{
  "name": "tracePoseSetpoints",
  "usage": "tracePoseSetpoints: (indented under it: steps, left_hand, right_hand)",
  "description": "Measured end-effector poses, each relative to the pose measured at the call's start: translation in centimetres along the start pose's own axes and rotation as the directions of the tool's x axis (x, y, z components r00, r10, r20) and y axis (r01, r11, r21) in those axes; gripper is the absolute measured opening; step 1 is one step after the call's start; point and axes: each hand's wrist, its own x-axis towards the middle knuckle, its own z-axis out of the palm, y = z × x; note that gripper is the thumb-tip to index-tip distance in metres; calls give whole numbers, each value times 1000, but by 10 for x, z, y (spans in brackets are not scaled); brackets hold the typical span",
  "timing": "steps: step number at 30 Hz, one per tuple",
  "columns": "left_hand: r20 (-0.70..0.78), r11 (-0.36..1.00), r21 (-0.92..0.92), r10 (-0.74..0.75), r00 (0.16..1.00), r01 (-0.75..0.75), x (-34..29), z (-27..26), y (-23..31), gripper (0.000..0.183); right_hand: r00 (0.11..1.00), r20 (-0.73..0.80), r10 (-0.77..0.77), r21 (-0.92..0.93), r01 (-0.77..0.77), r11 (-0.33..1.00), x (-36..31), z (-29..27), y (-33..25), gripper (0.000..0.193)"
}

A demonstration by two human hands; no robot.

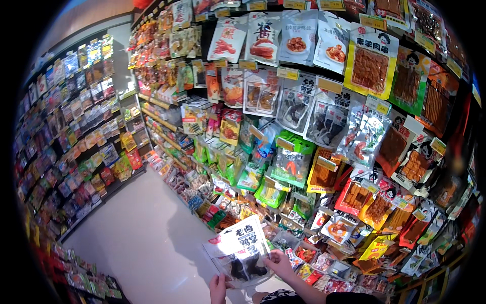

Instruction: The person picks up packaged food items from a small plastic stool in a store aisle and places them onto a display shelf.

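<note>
Between my two hands I hold a white snack pouch (237,243) with dark printing and a clear lower part that shows dark pieces of food inside. Its lower left corner is pinched by my left hand (219,288). My right hand (278,264) grips its right edge. The pouch tilts over the pale floor, apart from the display rack. Similar silver-white pouches (294,104) hang on the rack ahead of me, and a clear pouch (363,133) hangs to their right.
Hanging snack packs (371,63) fill the rack on the right, with price tags (288,74) along the rows. Below them, bins (306,252) hold small packets. Across the pale floor (147,228), another packed shelf wall (76,131) stands on the left.
</note>
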Motion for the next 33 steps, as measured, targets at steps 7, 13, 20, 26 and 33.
tracePoseSetpoints:
  steps: [7,13,20,26,33]
  left_hand:
    - [214,990,7,139,967,-143,110,82,119,29]
    - [442,940,53,282,852,-338,200,160,209,28]
    - [637,912,-10,323,700,-411,279,242,300,30]
    - [773,886,-30,314,551,-463,340,299,332,32]
    - [868,913,-34,229,442,-407,384,333,364,33]
  right_hand:
    - [949,-241,-201,116,234,965,97,-10,-87,18]
    - [828,-415,-376,83,446,891,187,-36,-143,22]
    - [696,-577,-428,79,569,818,265,-63,-213,21]
    - [623,-676,-394,35,562,827,302,-82,-235,21]
    - [516,-732,-445,-91,573,815,329,-76,-259,21]
